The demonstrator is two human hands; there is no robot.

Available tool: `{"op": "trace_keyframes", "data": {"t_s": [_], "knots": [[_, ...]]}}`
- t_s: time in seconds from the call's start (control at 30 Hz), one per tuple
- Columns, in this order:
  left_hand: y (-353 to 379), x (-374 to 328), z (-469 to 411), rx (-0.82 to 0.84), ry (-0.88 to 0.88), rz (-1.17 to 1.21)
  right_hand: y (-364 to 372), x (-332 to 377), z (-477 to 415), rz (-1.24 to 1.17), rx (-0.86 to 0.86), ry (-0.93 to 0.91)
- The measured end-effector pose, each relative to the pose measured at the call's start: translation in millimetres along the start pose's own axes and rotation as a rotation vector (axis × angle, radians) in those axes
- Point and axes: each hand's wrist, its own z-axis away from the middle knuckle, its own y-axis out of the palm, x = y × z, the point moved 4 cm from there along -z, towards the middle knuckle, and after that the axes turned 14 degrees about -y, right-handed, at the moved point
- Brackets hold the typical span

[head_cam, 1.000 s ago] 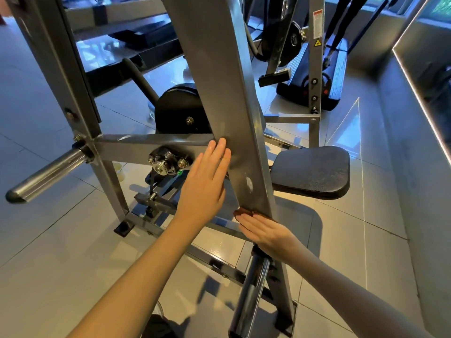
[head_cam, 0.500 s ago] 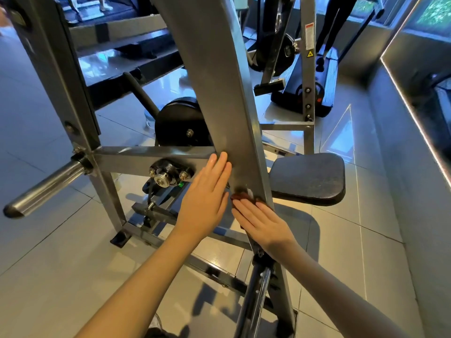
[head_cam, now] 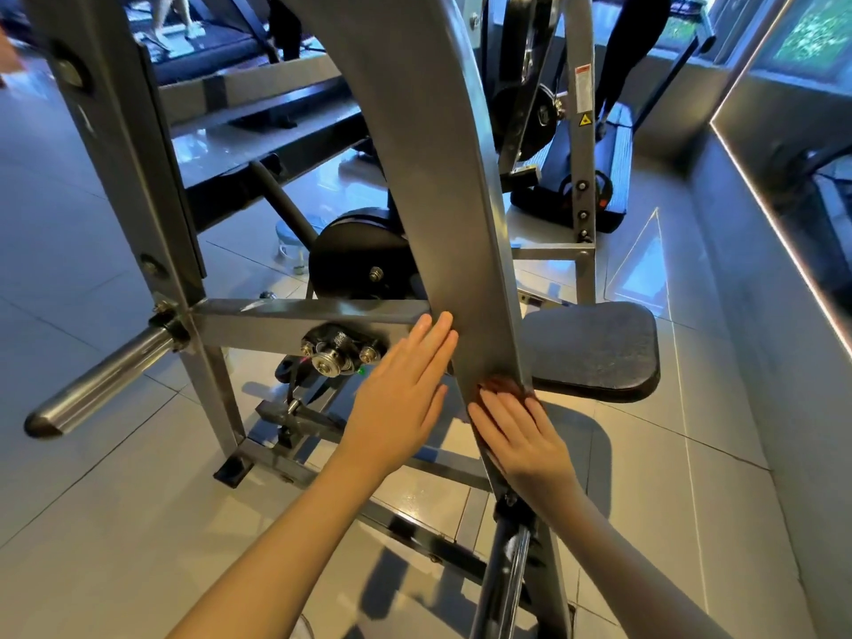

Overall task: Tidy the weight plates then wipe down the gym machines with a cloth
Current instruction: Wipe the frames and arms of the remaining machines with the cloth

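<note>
A wide grey steel beam of the gym machine slants down the middle of the view. My right hand lies flat on its lower part and presses a reddish-brown cloth against the metal; only the cloth's top edge shows past the fingertips. My left hand rests with straight fingers against the beam's left side, where the horizontal crossbar meets it. A black weight plate sits on the machine behind the beam.
A bare chrome plate sleeve juts out at the left. A black seat pad is right of the beam. Behind stand another frame with a black plate, a treadmill and a person's legs. A wall runs along the right.
My right hand has slid the cloth up the beam, from below the seat pad's level to beside it. The left hand has stayed on the beam. The view has tilted up a little.
</note>
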Motion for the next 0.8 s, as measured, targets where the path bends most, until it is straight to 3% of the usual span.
{"op": "trace_keyframes", "data": {"t_s": [0.13, 0.37, 0.57, 0.73, 0.8], "knots": [[-0.7, 3.7, -1.7, 0.01, 0.017, -0.01, 1.5, 2.3, -0.6, 0.03, 0.043, -0.044], [0.0, 1.0, -1.3, 0.003, -0.012, 0.062, 2.2, -3.0, -34.7, 0.019, -0.058, 0.242], [2.6, 9.8, -3.7, -0.006, 0.058, 0.005, 0.4, -5.5, -37.1, 0.105, -0.042, 0.169], [1.5, 8.8, -5.0, 0.006, 0.043, 0.076, 3.6, -6.6, -56.2, 0.102, -0.188, 0.351], [0.0, 7.6, -3.9, 0.004, 0.045, 0.064, 11.4, 9.8, -37.7, 0.165, -0.113, 0.379]]}}
